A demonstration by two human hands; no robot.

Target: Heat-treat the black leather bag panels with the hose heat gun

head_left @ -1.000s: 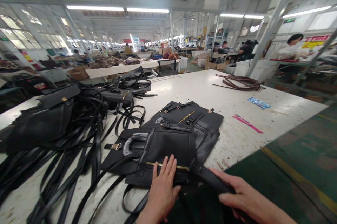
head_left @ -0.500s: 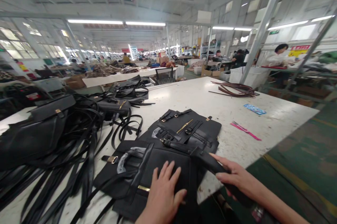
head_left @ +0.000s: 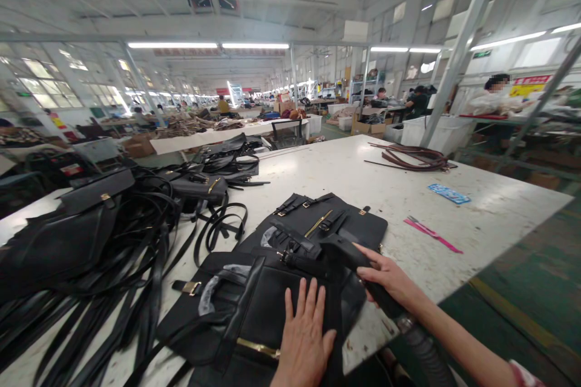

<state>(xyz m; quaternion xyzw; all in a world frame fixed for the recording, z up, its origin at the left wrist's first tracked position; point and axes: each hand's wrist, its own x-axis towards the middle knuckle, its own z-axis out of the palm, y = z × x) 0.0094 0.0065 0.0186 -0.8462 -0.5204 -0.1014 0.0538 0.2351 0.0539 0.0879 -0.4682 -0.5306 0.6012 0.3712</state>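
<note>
My left hand lies flat on the front panel of a black leather bag, fingers spread. That bag has a gold zip, buckled straps and handles partly wrapped in clear film. My right hand is closed around a black hand-held tool with a ribbed hose running from its grip. The tool's head is over the bag's upper right part; whether it touches the leather is hidden. Behind lies another black bag with gold buckles, partly covered by the nearer one.
Black bags and loose straps heap on the left. Pink-handled snips, a blue patterned card and brown straps lie on the white table. A metal post stands beyond; other people work farther off.
My left hand has slid right across the bag panel, uncovering more of the gold zip. My right hand has moved the tool slightly up and left. The view has shifted a little.
</note>
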